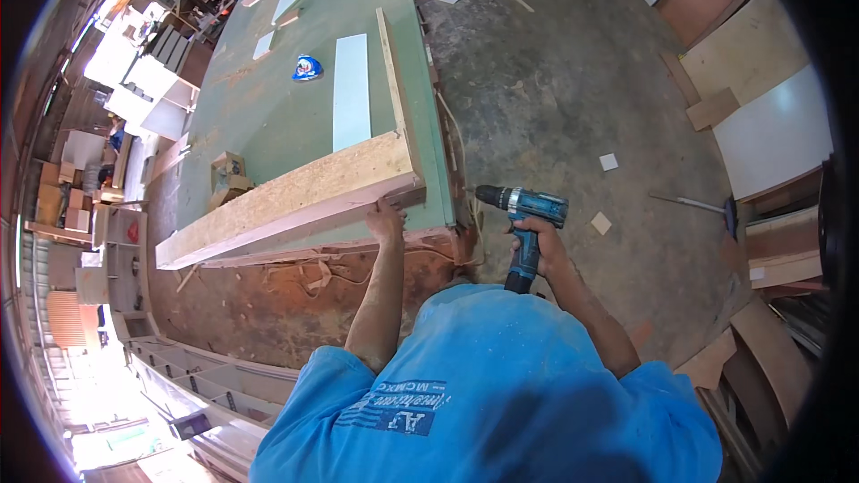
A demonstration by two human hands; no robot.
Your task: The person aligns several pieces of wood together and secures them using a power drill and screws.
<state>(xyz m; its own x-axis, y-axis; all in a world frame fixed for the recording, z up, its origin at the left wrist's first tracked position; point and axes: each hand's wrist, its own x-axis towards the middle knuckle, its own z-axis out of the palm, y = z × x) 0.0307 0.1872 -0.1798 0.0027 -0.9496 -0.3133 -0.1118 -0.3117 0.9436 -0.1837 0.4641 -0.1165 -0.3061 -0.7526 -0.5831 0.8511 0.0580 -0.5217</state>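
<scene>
A long box-like wooden beam (295,188), pale on top with a pinkish front face, lies slantwise across the near end of a green-topped workbench (268,116). My left hand (386,221) rests against that front face near its right end, fingers apart. Whether something small is under the fingertips, I cannot tell. At that end the beam meets a thin wooden strip (391,72) running away along the bench's right side. My right hand (548,249) is wrapped round the grip of a blue-and-black cordless drill (540,207). The drill's chuck points left, apart from the beam.
On the bench lie a white board strip (351,89), a blue packet (307,68) and a small wooden box (229,174). A cable (455,125) hangs along the bench's right edge. Sheet panels (774,134) lean at the right; small offcuts (601,223) lie on the concrete floor.
</scene>
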